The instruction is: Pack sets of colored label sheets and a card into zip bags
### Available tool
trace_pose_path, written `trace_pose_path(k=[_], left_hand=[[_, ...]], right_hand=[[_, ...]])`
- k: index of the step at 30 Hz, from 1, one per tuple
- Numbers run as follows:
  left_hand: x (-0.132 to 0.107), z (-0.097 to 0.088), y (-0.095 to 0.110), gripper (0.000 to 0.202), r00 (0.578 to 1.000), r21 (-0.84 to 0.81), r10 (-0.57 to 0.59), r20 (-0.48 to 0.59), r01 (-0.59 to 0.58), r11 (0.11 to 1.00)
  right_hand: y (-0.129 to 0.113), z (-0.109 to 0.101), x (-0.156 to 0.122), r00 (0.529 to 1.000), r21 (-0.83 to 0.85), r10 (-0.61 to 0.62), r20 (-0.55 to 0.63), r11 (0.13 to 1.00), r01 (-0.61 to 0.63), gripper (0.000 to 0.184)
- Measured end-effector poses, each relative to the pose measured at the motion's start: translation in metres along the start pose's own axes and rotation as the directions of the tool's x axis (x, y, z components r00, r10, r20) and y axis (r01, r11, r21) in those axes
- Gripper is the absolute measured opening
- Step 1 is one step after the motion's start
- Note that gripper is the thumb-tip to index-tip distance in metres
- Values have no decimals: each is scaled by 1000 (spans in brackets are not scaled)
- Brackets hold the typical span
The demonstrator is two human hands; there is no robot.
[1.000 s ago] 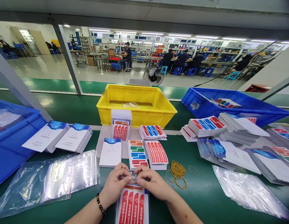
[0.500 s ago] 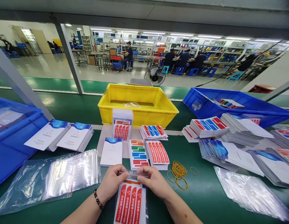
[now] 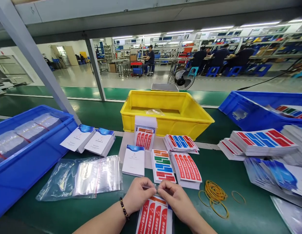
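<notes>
Your left hand (image 3: 140,194) and right hand (image 3: 174,196) pinch the top of the clear bag (image 3: 154,216); press evenly there. Avoid wrinkles.

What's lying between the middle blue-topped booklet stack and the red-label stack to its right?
A stack of multicoloured label sheets lies between them, as the head view shows.

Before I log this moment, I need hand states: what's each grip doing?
Left hand: closed, pinching the top of the clear bag of red labels.
Right hand: closed, pinching the top too.
</notes>
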State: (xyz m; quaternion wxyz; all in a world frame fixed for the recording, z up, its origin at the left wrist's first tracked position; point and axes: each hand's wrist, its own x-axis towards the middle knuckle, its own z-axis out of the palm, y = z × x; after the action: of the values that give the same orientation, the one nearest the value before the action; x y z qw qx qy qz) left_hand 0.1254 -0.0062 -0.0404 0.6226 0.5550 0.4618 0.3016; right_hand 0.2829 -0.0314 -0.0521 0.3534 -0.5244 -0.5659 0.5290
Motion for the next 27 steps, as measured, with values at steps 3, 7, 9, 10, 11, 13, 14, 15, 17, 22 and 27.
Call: trace_pose_path(k=[3,7,9,10,11,13,14,15,17,22,27], left_hand=[[1,0,-2,15,1000,5,-7,3,7,1000],[0,0,-2,15,1000,49,-9,12,9,999],[-3,-2,4,14,1000,95,-6,17,5,995],[-6,-5,8,12,1000,156,19,11,-21,988],[-10,-9,13,15,998,242,66,-4,-63,968],[-19,-21,25,29,979,469,196,-48,-151,870],[-24,-29,30,28,966,565,246,-75,-162,809],[-29,-38,34,21,960,641,261,-98,-140,755],[-36,-59,37,22,967,754,211,-141,-33,656],[-42,-106,22,22,930,846,-35,-366,349,403],[-43,-122,7,12,930,843,-73,-360,358,402]], right_hand=[[0,2,-1,999,-67,-38,4,997,38,27],[-4,4,-3,993,-174,-121,9,977,121,27],[-5,3,-2,987,-230,-157,20,961,157,27],[-4,3,-2,983,-256,-181,15,950,179,26],[-3,2,-2,977,-282,-214,-6,938,204,24],[1,-1,-1,950,-334,-297,-98,909,249,19],[3,-3,-1,930,-359,-334,-155,896,262,19],[5,-4,-2,909,-381,-363,-204,885,267,20],[8,-7,-2,882,-409,-391,-263,873,265,21],[7,-9,-3,861,-413,-439,-258,855,313,20],[6,-5,-2,865,-388,-450,-225,855,344,22]])
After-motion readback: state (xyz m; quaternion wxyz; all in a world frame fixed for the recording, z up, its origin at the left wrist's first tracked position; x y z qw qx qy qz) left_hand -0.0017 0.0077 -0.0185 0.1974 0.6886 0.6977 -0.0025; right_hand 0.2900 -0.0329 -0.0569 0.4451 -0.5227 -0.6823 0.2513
